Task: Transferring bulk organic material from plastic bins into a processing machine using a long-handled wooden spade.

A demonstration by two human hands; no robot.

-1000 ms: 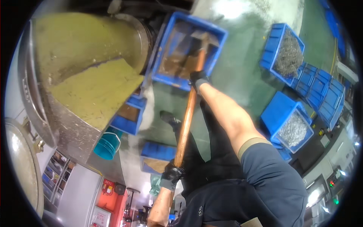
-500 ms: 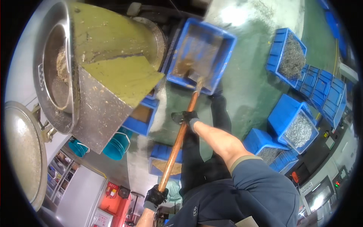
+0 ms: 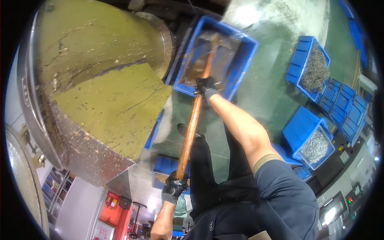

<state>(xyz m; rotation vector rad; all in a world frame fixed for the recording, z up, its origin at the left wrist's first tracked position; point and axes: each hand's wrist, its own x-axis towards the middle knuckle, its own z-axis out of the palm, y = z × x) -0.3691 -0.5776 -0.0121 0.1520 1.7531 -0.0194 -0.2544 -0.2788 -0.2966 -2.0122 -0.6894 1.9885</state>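
Note:
I hold a long wooden-handled shovel with both black-gloved hands. My left hand is wrapped round the lower end of the handle. Farther up, my right hand grips it above the near rim of a blue plastic bin. The shovel's far end reaches over the bin's inside, where its blade is blurred and hard to make out. Wet brownish material lies on the bin's bottom.
A large yellow-green drum machine with a sloping metal chute fills the left. On the right stand blue bins of metal bits and shiny pieces, beside stacked blue crates. Another blue bin sits near my feet.
My right hand and the shovel's far end have moved forward over the bin. My left hand has shifted slightly right and forward. The drum machine appears larger and closer.

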